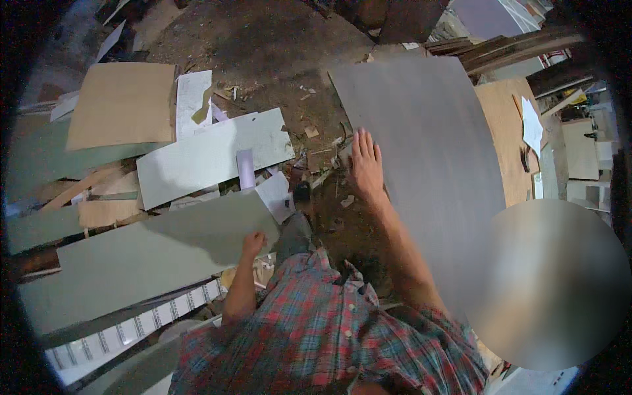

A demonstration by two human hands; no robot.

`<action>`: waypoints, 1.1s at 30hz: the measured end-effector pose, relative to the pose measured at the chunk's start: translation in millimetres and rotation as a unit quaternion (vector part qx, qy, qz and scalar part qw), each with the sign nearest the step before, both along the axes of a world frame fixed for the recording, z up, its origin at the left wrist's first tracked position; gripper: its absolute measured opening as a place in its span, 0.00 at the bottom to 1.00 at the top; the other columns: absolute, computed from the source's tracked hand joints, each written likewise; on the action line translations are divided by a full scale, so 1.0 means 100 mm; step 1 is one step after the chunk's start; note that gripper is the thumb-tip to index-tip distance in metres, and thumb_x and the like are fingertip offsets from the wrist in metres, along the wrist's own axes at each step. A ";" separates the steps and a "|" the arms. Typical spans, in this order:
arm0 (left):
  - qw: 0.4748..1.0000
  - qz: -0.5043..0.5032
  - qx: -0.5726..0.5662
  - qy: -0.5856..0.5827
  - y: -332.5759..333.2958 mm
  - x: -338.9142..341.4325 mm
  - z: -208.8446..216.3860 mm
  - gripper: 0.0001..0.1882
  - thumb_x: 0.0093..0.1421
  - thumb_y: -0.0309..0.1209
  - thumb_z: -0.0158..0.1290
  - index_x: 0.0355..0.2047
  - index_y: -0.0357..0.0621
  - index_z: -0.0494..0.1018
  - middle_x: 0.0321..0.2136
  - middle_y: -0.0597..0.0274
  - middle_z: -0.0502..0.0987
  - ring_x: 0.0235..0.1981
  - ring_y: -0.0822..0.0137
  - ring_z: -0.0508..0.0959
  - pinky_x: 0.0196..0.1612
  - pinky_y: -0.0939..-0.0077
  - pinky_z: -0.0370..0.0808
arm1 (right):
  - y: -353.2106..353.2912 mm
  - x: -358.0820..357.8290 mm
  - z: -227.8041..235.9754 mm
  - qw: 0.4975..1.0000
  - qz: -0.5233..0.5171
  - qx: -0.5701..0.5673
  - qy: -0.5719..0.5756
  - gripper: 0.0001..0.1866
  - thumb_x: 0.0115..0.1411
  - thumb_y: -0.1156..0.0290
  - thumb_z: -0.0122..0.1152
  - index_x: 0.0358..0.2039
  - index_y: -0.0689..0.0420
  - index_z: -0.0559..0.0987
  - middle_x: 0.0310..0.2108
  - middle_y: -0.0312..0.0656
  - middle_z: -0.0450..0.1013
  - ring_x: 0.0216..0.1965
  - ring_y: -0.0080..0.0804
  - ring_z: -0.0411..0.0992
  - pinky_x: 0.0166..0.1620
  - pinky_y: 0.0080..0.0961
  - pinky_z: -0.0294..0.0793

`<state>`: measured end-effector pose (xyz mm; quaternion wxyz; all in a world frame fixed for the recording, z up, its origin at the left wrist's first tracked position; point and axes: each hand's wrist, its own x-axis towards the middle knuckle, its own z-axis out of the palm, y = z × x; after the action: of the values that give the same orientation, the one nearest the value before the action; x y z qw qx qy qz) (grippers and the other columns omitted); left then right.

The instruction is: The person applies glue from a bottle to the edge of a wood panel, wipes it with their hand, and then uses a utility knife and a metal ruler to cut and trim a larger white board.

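Note:
My right hand (367,166) lies flat with fingers stretched out at the left edge of a large grey sheet panel (428,145). It grips nothing; the panel's edge runs just beside and under it. My left hand (255,243) hangs low with its fingers curled in, and nothing shows in them. Below it is a long grey-green board (131,263), apart from the hand as far as I can tell. The grey panel rests over a light wooden surface (503,112), which shows along its far right side.
Scrap boards pile up on the left: a tan panel (125,105), a white board (217,155) and a printed strip (138,326). Debris litters the dirt floor (263,59). Dark planks (520,49) stand far right, near pliers-like dark tool (525,159). A blurred round patch hides the lower right.

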<state>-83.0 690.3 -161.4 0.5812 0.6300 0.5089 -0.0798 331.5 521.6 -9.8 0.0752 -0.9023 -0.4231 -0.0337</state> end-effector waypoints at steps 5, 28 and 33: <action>0.989 -0.092 0.110 -0.022 1.01 0.76 0.39 0.18 0.64 0.39 0.48 0.37 0.33 0.77 0.29 0.58 0.80 0.27 0.71 0.79 0.33 0.72 0.75 | 1.42 1.01 -0.18 0.998 -0.009 0.033 -0.044 0.37 0.64 0.65 0.49 0.70 0.61 0.50 0.71 0.48 0.47 0.72 0.43 0.45 0.70 0.44 0.47; 0.928 -0.348 -0.104 0.084 2.13 1.67 0.74 0.19 0.64 0.41 0.53 0.43 0.36 0.78 0.31 0.60 0.81 0.29 0.72 0.79 0.28 0.76 0.74 | 1.24 0.26 -0.04 0.913 -0.310 0.257 0.068 0.36 0.57 0.64 0.60 0.64 0.62 0.61 0.66 0.52 0.58 0.67 0.48 0.54 0.67 0.45 0.54; 0.867 -0.478 -0.031 0.139 2.48 2.16 0.56 0.17 0.65 0.41 0.51 0.42 0.39 0.77 0.28 0.59 0.80 0.27 0.69 0.80 0.22 0.76 0.72 | -0.89 -1.43 0.52 0.834 -0.524 0.158 0.062 0.37 0.57 0.57 0.62 0.62 0.61 0.63 0.64 0.53 0.59 0.67 0.50 0.55 0.67 0.46 0.53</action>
<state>133.1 938.8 -105.7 0.4145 0.7604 0.2184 -0.4498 188.8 432.3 41.8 0.2138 -0.9650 0.1301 -0.0788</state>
